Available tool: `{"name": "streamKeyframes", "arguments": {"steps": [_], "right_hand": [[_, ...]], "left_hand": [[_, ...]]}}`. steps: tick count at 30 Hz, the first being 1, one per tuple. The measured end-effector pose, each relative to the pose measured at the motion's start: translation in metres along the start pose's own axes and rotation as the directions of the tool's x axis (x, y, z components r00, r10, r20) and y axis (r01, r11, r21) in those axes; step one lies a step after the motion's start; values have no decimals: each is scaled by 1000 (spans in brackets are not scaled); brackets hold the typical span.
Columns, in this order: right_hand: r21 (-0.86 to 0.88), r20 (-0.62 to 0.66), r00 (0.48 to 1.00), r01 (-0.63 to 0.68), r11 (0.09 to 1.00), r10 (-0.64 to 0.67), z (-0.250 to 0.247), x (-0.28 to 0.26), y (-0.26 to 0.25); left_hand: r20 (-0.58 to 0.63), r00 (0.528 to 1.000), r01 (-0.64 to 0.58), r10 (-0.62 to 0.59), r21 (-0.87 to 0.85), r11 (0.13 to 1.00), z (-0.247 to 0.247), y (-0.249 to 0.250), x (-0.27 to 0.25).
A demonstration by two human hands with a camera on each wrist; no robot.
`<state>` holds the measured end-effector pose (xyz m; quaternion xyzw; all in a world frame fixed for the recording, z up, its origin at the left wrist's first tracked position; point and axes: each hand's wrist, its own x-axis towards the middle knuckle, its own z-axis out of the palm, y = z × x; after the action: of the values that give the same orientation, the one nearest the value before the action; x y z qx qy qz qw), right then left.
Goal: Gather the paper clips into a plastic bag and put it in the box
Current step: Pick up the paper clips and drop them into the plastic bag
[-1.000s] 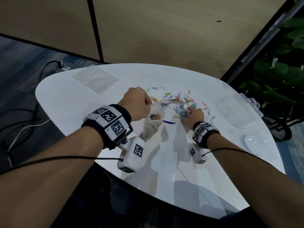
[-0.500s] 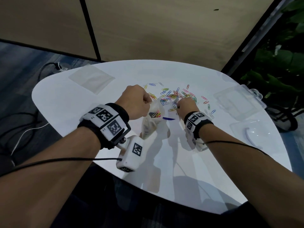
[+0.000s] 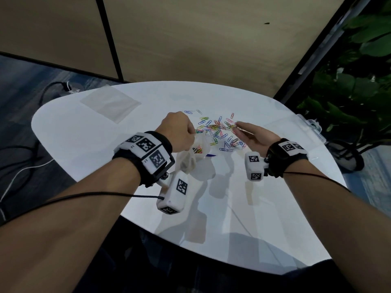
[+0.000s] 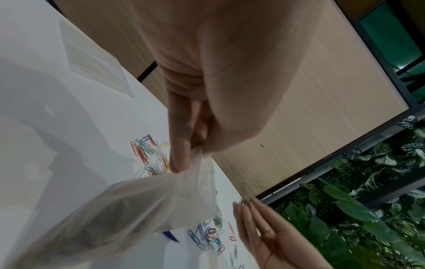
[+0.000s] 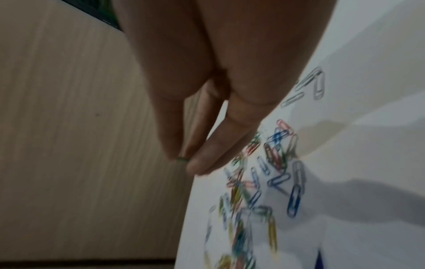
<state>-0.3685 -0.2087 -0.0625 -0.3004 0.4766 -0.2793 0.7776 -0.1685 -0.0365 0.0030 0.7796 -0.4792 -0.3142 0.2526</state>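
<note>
Several coloured paper clips (image 3: 218, 132) lie scattered on the white table (image 3: 84, 144). My left hand (image 3: 193, 134) pinches the rim of a clear plastic bag (image 3: 189, 160) that hangs open beside the pile with some clips inside. The left wrist view shows thumb and fingers closed on the bag (image 4: 138, 209) at its top edge. My right hand (image 3: 236, 126) hovers over the right side of the pile, fingers stretched out. Its fingertips pinch a green paper clip (image 5: 182, 159). The clear box (image 3: 296, 132) stands open at the table's right edge.
A spare flat plastic bag (image 3: 110, 104) lies at the table's far left. A leafy plant (image 3: 349, 92) stands beyond the right edge. Cables (image 3: 25, 166) run across the floor on the left. A wooden wall panel rises behind the table.
The right hand went from the pile to the bag mouth, then swung back right over the clips and now pinches a clip. The left hand kept its hold on the bag.
</note>
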Motion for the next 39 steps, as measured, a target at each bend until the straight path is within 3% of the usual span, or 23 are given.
{"name": "streamKeyframes", "arguments": {"steps": [2,4,6,8,9,11,13,15,16,18,19,20,23,26,30,33,35,37,39], "right_hand": [[-62,164,986,-29,998,38,26,-24,0],[-233,284,955,-19,972,87,46,-44,6],[-488,325,940,73,870,104,60,-56,15],[-674,354,933,204,710,68,69,-60,23],[-719,380,923,252,648,63,72,-61,26],[-730,411,911,301,614,43,76,-60,24],[-726,348,935,313,613,-66,68,-50,13],[-777,165,965,254,575,-204,38,-24,-3],[-849,41,973,154,505,-229,16,-9,-9],[-967,-200,962,-163,196,-187,-25,11,-7],[-963,-270,946,-262,65,-177,-42,19,0],[-953,-302,938,-303,25,-173,-51,24,9],[-955,-295,939,-285,78,-178,-49,40,36],[-968,-248,947,-247,34,-205,-19,48,46],[-949,-64,982,-115,-294,-179,5,54,49],[-873,77,972,-42,-486,-222,17,54,56],[-816,115,957,-62,-574,-267,27,48,59],[-787,157,943,-60,-614,-293,28,47,60],[-832,153,932,-58,-551,-329,23,47,57]], "left_hand": [[0,1000,14,-14,-15,1000,2,2,1],[-8,1000,22,-22,-15,1000,5,3,1],[-27,999,22,-22,-18,1000,7,4,1],[-38,999,20,-21,-14,1000,7,5,-2],[-44,999,22,-22,-10,1000,7,5,-2],[-54,998,30,-31,-20,999,5,3,-2],[-55,997,43,-45,-45,998,2,0,0],[-52,997,51,-54,-55,997,-1,-2,0],[-50,997,50,-53,-59,997,-1,-3,0],[-47,998,40,-42,-54,998,-3,-4,-2],[-47,998,34,-36,-44,998,-4,-4,-2],[-47,998,28,-30,-31,999,-5,-5,-3],[-37,999,20,-20,5,1000,-11,-8,-5],[-33,999,26,-25,27,999,-16,-12,-6],[-29,999,22,-21,31,999,-17,-14,-5],[-20,1000,13,-12,28,1000,-15,-13,-5],[-15,1000,5,-5,22,1000,-14,-12,-5],[-16,1000,-1,1,24,1000,-12,-11,-5],[-16,1000,-8,8,36,999,-11,-12,-5]]}}
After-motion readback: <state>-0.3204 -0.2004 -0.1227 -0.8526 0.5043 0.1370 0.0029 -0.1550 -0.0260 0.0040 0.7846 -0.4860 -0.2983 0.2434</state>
